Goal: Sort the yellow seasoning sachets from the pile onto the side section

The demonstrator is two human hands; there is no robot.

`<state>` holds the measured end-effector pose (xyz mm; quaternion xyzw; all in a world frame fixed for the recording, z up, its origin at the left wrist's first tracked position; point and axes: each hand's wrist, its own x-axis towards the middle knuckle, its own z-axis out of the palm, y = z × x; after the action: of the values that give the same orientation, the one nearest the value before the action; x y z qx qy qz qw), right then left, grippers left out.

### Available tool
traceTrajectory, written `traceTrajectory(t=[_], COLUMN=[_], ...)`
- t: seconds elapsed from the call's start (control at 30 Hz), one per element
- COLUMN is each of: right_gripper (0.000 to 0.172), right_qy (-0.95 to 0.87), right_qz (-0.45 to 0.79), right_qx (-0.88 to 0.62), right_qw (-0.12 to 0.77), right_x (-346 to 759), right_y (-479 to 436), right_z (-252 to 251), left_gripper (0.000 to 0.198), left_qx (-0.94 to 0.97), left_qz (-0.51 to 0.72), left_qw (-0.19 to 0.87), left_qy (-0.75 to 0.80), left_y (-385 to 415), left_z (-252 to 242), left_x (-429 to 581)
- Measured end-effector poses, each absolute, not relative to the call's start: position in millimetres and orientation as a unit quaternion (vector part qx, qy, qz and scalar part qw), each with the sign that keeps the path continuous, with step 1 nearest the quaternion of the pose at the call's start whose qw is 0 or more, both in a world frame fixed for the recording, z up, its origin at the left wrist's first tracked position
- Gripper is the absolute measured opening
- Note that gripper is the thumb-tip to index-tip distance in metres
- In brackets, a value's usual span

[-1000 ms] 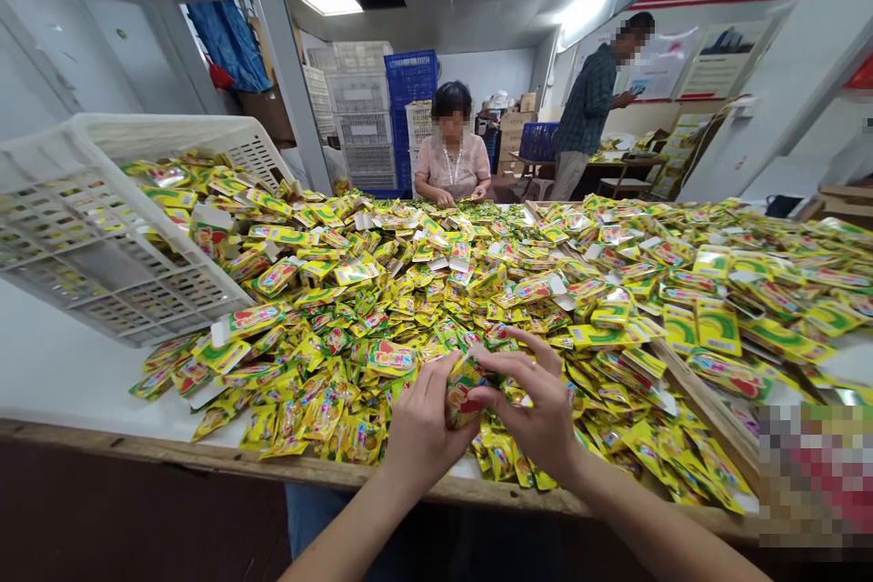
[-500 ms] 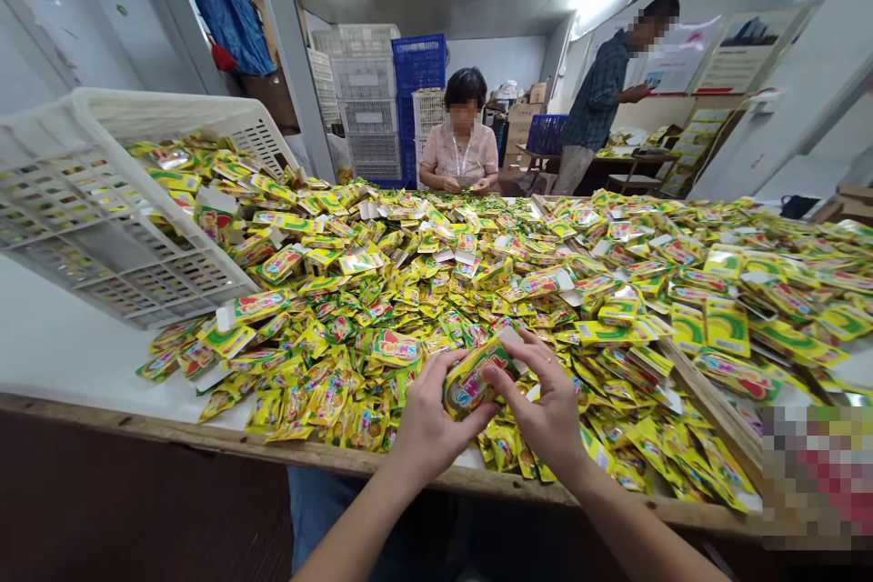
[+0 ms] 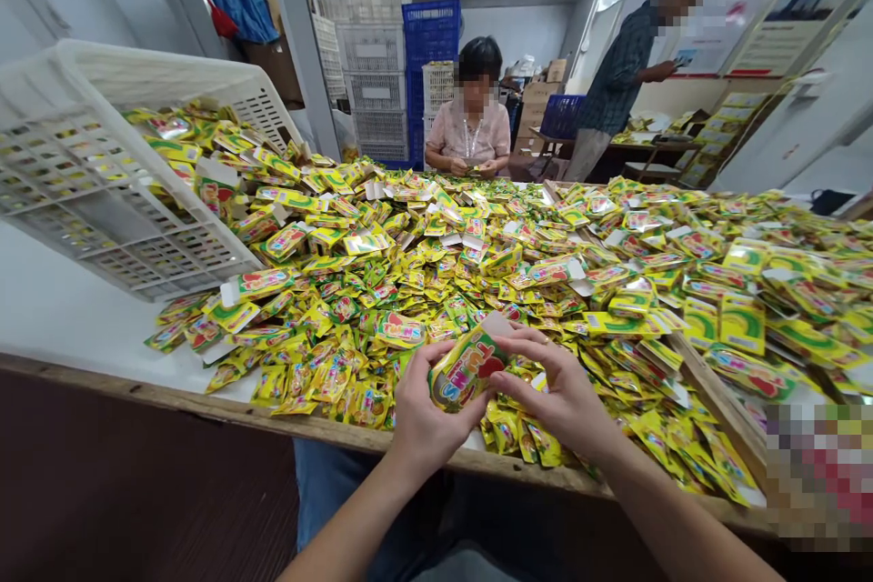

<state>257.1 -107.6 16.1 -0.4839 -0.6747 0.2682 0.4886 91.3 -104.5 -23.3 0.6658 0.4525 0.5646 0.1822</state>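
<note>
A yellow foil sachet (image 3: 467, 366) with a printed colourful label and a white tab at its upper end is held up above the table edge. My left hand (image 3: 428, 405) grips its lower left side, and the fingertips of my right hand (image 3: 556, 391) press on its right edge. A large loose pile of similar sachets (image 3: 423, 282) covers the white tabletop (image 3: 82, 309) just beyond and under my hands.
A white plastic crate (image 3: 102, 191) lies tipped at the left, spilling sachets. A wooden rail (image 3: 719, 409) crosses the pile at right. Across the table a seated co-worker (image 3: 470, 123) handles sachets; a standing person (image 3: 617, 73) and stacked crates (image 3: 372, 73) are behind.
The sachet has turned upright between my hands, with its white tab now pointing up. The whole scene has shifted upward in the view as my head tilted.
</note>
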Motion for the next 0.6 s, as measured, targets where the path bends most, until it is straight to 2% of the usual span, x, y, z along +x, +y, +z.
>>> traceTrajectory(t=[0.13, 0.23, 0.37, 0.5, 0.6], right_gripper=[0.028, 0.029, 0.029, 0.029, 0.028], right_qy=[-0.695, -0.686, -0.656, -0.564, -0.539], right_qz=[0.444, 0.507, 0.503, 0.46, 0.503], right_qx=[-0.434, -0.405, -0.425, -0.48, -0.479], right_qw=[0.362, 0.328, 0.369, 0.49, 0.476], right_x=[263, 259, 251, 248, 250], right_y=[-104, -100, -95, -94, -97], right_z=[27, 29, 15, 8, 14], left_gripper=[0.043, 0.04, 0.041, 0.054, 0.044], left_qx=[0.715, 0.724, 0.709, 0.632, 0.621], left_qz=[0.539, 0.531, 0.524, 0.556, 0.539], left_qw=[0.16, 0.163, 0.211, 0.36, 0.422], left_qy=[0.416, 0.409, 0.421, 0.402, 0.382], left_y=[-106, -105, -100, -98, -99], left_z=[-22, -22, -26, -34, -37], left_x=[90, 90, 90, 92, 92])
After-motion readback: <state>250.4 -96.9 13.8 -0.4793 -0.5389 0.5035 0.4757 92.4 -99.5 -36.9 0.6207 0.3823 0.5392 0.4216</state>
